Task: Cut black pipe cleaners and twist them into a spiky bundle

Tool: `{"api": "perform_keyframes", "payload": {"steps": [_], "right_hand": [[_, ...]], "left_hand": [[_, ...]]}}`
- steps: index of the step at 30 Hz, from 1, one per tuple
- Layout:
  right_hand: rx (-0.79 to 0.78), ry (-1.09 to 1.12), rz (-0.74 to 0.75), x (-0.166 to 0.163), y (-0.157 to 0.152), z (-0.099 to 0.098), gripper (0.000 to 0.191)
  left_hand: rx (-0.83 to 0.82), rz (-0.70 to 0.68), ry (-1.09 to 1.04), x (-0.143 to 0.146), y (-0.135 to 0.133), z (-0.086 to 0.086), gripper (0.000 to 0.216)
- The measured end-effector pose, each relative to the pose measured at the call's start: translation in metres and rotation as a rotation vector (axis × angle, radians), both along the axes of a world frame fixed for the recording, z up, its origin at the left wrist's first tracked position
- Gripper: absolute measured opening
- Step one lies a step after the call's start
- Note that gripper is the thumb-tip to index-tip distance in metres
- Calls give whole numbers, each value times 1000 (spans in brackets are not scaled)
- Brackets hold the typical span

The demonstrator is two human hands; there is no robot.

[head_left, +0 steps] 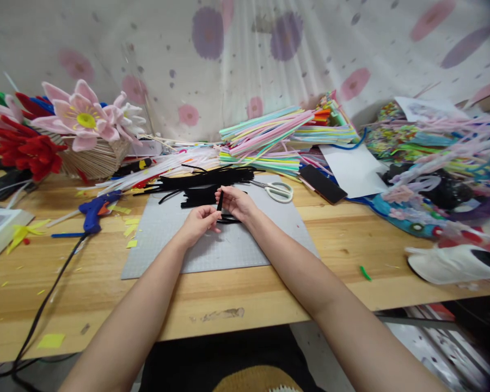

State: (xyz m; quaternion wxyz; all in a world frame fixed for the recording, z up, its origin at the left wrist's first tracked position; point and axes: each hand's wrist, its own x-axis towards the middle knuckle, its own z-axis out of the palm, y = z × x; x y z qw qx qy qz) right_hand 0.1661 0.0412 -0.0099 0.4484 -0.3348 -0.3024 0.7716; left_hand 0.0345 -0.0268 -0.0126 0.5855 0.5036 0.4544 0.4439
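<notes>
My left hand (202, 222) and my right hand (234, 201) meet over a grey cutting mat (245, 253). Between them both sets of fingers pinch a short black pipe cleaner (220, 201), held nearly upright. Just behind the hands lies a pile of cut black pipe cleaners (200, 196), and beyond it a bundle of longer black pipe cleaners (208, 177). A few more black pieces show under my right hand, partly hidden by it. Scissors with white handles (280, 191) rest on the mat to the right of my right hand.
A blue glue gun (93, 211) with a black cord lies left of the mat. Pastel pipe cleaners (269, 136) are heaped at the back. A phone (322, 184) and white paper (353, 169) lie to the right. A pink flower (84, 117) stands back left.
</notes>
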Motion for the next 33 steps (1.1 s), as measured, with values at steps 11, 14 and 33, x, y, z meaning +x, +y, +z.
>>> {"api": "perform_keyframes", "payload": {"steps": [11,14,33], "right_hand": [[57,104,-59,2,0,5,13],[78,112,-104,0,0,5,13],[645,-850,32,38,20,3,5]], "left_hand": [[-140,-47,-165,1,-3,8,31],[-154,-66,-172,3,-3,8,33],[182,131,566,-33,6,4,24]]}}
